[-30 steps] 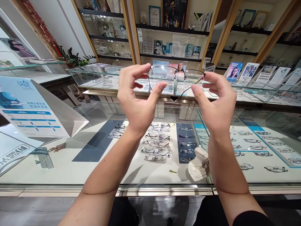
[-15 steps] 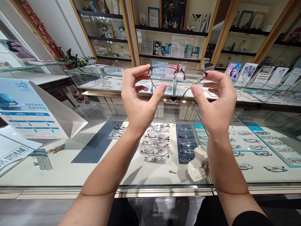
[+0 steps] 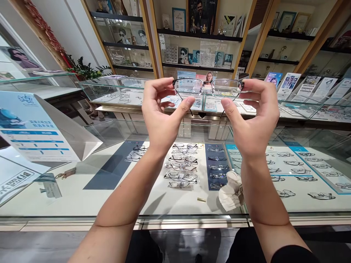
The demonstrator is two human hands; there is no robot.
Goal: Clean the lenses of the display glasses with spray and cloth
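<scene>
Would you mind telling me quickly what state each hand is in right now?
Left hand: closed, pinching one end of the glasses held up in the air.
Right hand: closed, pinching the other end of the glasses.

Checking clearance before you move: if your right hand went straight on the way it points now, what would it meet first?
The right hand pinches one end of the eyeglasses, so they lead. Beyond them it would probably meet the rear glass display case. The air between looks free, though depth is unclear.
</scene>
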